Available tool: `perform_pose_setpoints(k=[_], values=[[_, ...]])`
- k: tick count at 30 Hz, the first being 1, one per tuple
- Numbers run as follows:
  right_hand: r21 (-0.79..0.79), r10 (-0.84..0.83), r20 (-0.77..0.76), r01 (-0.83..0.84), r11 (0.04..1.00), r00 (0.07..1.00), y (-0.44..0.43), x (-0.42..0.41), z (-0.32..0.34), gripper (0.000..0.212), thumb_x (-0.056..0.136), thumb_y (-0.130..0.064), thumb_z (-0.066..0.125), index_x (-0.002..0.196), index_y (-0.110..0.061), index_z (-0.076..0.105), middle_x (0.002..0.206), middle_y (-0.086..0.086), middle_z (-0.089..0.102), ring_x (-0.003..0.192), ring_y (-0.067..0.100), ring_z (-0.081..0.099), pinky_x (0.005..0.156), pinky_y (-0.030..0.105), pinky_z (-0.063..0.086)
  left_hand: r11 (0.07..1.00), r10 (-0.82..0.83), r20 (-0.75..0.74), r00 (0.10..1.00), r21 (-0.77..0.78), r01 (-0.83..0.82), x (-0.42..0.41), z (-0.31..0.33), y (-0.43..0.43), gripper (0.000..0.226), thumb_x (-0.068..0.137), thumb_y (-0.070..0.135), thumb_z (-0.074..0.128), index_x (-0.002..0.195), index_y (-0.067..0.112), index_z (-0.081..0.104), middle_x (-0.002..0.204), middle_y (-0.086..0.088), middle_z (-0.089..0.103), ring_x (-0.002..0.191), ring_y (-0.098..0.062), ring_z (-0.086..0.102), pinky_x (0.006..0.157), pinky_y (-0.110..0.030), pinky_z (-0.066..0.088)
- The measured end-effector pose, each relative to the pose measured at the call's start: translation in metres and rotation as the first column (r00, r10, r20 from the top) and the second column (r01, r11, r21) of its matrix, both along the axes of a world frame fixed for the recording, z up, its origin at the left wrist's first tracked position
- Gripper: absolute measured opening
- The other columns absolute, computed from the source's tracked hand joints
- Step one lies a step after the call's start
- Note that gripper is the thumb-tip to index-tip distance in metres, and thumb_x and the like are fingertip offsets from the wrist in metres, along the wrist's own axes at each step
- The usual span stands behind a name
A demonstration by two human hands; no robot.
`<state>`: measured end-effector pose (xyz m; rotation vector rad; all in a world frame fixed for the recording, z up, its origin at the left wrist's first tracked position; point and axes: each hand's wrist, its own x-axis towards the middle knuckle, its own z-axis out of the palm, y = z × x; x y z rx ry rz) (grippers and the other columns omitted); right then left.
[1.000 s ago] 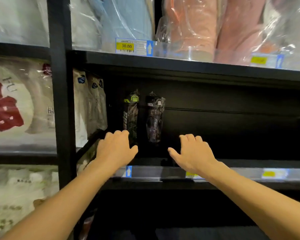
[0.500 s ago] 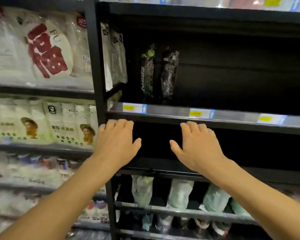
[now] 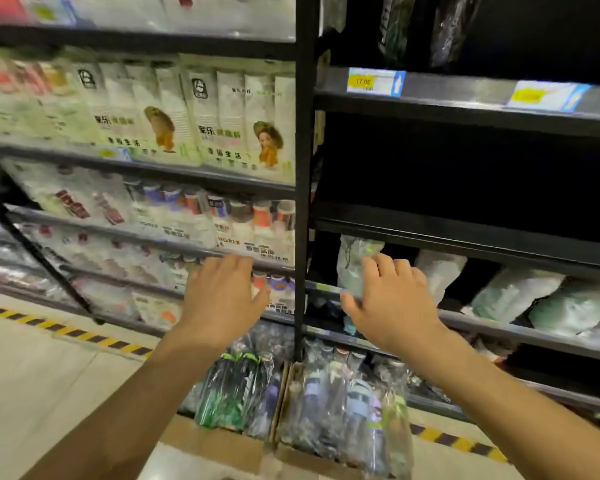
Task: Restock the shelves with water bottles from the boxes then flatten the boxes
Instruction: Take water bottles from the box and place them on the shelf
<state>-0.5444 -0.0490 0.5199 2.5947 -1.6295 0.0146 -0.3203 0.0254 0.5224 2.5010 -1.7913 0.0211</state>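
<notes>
Two cardboard boxes sit on the floor below me, side by side. The left box [image 3: 222,448] holds plastic-wrapped dark and green water bottles [image 3: 236,389]. In the right box [image 3: 312,460] are wrapped grey and purple bottles [image 3: 347,407]. My left hand [image 3: 222,299] and my right hand [image 3: 392,303] hover palm-down above the boxes, fingers spread and relaxed, holding nothing. Two wrapped bottles [image 3: 392,26] stand on the dark shelf [image 3: 465,109] at the top right.
A black shelf upright [image 3: 303,168] runs down between my hands. Left of it are shelves of packaged cups and paper goods [image 3: 222,126]. Pale wrapped items [image 3: 513,292] lie on a lower right shelf. Yellow-black tape [image 3: 84,336] marks the tiled floor.
My view has tilted down from the upper dark shelf to the boxes on the floor. Both hands have come down with it, still spread and holding nothing.
</notes>
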Motion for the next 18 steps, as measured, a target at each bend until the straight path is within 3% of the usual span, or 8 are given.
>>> perform_pose_setpoints(k=[4, 7, 11, 18], values=[[0.081, -0.006, -0.002, 0.006, 0.997, 1.000, 0.010, 0.070, -0.043, 0.069, 0.100, -0.064, 0.038, 0.148, -0.015, 0.039, 0.148, 0.009, 0.046, 0.131, 0.035, 0.045, 0.107, 0.047, 0.039, 0.992, 0.052, -0.030, 0.998, 0.114, -0.049, 0.073, -0.048, 0.018, 0.063, 0.100, 0.058, 0.047, 0.150, 0.019, 0.045, 0.149, -0.004, 0.052, 0.136, -0.029, 0.047, 0.113, -0.043, 0.038], [0.160, -0.042, -0.002, 0.041, 0.986, 0.999, 0.021, 0.130, -0.081, 0.070, 0.100, -0.063, 0.041, 0.149, -0.012, 0.040, 0.147, 0.011, 0.047, 0.131, 0.037, 0.045, 0.106, 0.048, 0.039, 0.987, 0.053, -0.036, 0.998, 0.157, -0.046, 0.139, -0.089, 0.033, 0.057, 0.099, 0.055, 0.048, 0.142, 0.017, 0.052, 0.137, -0.006, 0.060, 0.126, -0.030, 0.053, 0.107, -0.044, 0.043], [0.285, -0.077, -0.045, 0.087, 0.955, 0.996, 0.033, 0.203, -0.135, 0.072, 0.100, -0.063, 0.037, 0.150, -0.012, 0.038, 0.148, 0.011, 0.046, 0.131, 0.036, 0.045, 0.107, 0.048, 0.038, 0.959, 0.129, -0.082, 0.988, 0.265, -0.103, 0.212, -0.142, 0.042, 0.048, 0.100, 0.049, 0.052, 0.135, 0.016, 0.058, 0.141, -0.009, 0.060, 0.128, -0.036, 0.053, 0.104, -0.047, 0.044], [0.495, -0.158, -0.105, 0.189, 0.848, 0.982, 0.046, 0.271, -0.237, 0.068, 0.101, -0.060, 0.037, 0.150, -0.014, 0.037, 0.153, 0.012, 0.040, 0.141, 0.037, 0.037, 0.114, 0.051, 0.034, 0.875, 0.193, -0.224, 0.955, 0.479, -0.064, 0.269, -0.256, 0.033, 0.049, 0.098, 0.051, 0.052, 0.133, 0.016, 0.055, 0.133, -0.008, 0.060, 0.121, -0.033, 0.055, 0.097, -0.044, 0.048]])
